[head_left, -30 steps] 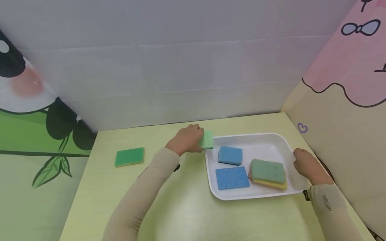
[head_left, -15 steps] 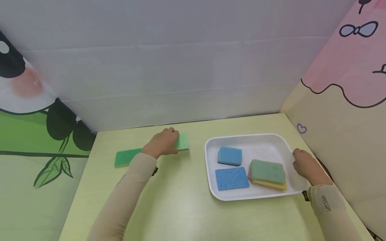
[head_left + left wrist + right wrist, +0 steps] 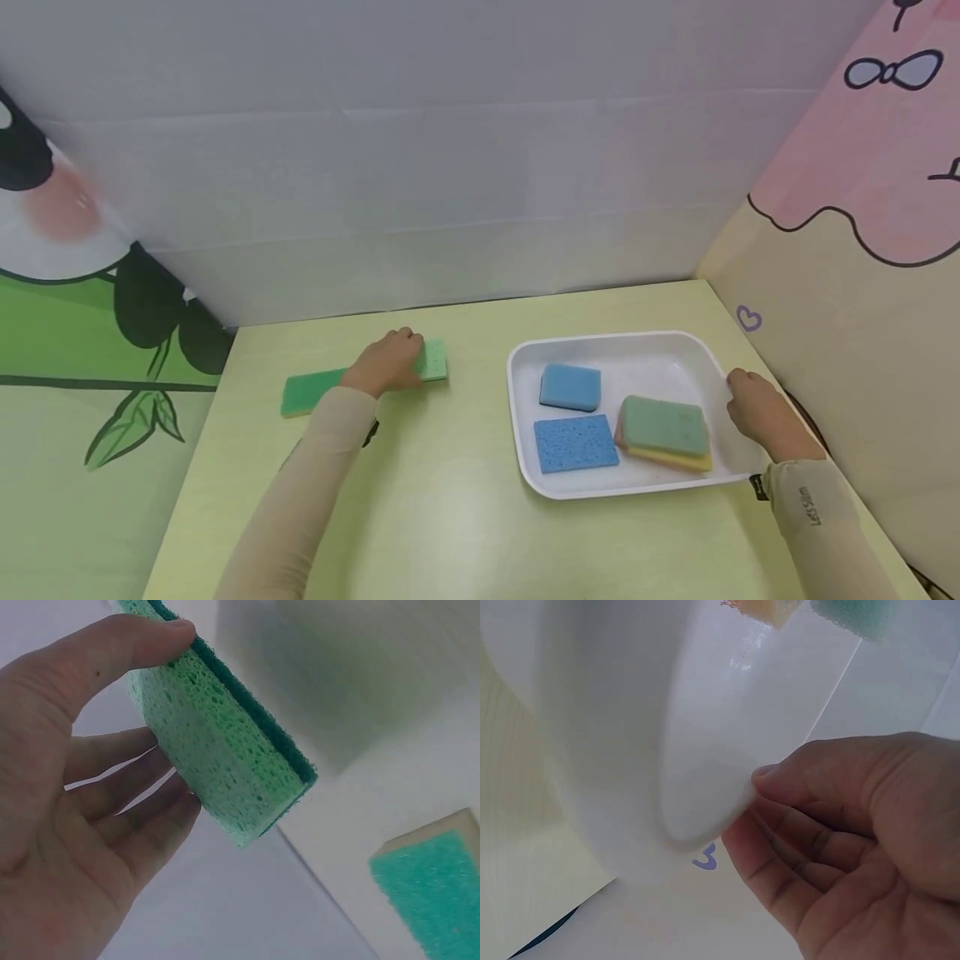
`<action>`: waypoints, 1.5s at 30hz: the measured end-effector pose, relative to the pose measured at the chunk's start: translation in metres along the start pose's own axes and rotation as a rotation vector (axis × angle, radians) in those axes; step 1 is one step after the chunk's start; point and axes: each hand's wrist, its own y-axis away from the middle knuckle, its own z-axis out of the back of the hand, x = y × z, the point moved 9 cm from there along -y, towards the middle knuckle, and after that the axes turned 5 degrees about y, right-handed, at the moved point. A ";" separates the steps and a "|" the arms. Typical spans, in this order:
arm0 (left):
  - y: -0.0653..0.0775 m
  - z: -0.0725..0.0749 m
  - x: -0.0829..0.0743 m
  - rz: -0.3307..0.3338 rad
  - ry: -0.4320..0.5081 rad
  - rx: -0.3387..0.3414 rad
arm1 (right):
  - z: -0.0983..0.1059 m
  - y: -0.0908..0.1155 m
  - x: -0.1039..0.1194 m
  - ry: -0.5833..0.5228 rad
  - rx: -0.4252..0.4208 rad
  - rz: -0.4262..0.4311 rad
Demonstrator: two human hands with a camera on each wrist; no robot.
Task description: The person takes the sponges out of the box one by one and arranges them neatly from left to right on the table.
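Observation:
My left hand pinches a light green sponge with a dark green scouring layer between thumb and fingers. In the left wrist view the sponge is tilted, with a shadow on the table beyond it. A second sponge, green on top with a pale yellowish base, lies on the table to the left, partly behind my left forearm. At the right, my right hand pinches the rim of a white tray between thumb and fingers.
The tray holds a blue sponge, a flat speckled blue sponge and a green sponge resting on a yellow one. A white wall sheet stands behind the table; a printed panel borders the right side.
My left hand has carried the light green sponge leftward, from the tray's left rim toward the other green sponge, which the arm now partly covers. The right hand keeps holding the tray rim.

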 end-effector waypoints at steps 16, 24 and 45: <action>0.004 -0.029 0.031 0.018 0.075 0.036 | 0.000 0.001 0.001 0.008 -0.015 -0.002; 0.002 -0.041 0.038 0.035 0.067 0.072 | -0.002 0.001 0.001 0.010 -0.012 -0.011; 0.004 -0.045 0.048 0.058 0.061 0.067 | -0.001 0.001 0.000 0.003 -0.025 -0.011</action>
